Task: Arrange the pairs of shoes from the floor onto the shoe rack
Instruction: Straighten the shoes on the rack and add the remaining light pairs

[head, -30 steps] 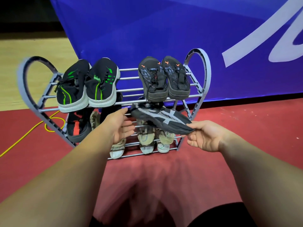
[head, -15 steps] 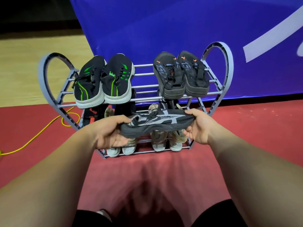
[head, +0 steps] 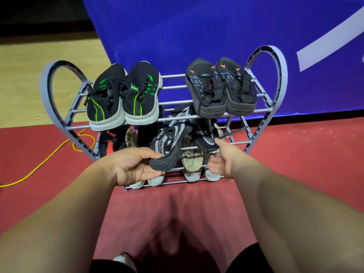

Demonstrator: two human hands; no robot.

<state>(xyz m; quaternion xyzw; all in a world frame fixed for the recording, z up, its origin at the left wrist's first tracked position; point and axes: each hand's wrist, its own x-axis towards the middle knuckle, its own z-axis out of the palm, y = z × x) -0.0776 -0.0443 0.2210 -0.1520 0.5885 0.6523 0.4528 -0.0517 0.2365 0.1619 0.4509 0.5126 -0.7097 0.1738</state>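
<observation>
The shoe rack [head: 173, 76] looks almost full. On the top shelf a black and green pair [head: 124, 99] sits at 10 o'clock and a black and orange pair [head: 220, 87] sits at 2 o'clock, and both look done. On the bottom shelf, near 6 o'clock, some pale shoes [head: 192, 164] stand in a row. There are dark shoes in the shade at 9 o'clock on the middle shelf, but I cannot see them well. The job right now is the last pair in the middle. The left hand [head: 134, 166] pinches the heel of a striped shoe [head: 167, 140] between thumb and fingers. Its toe is tucked under the top shelf, but its heel is tilted and sticks out over the front. Just beside it, at 3 o'clock, the second striped shoe [head: 204, 134] is on the shelf. The right hand [head: 222, 160] holds nothing; its fingers are loose and spread, and one fingertip touches that shoe's heel. I think what is left is small: push the held shoe in flat next to its partner and let go. I see no other shoes waiting on the red floor [head: 295, 164] from here.
</observation>
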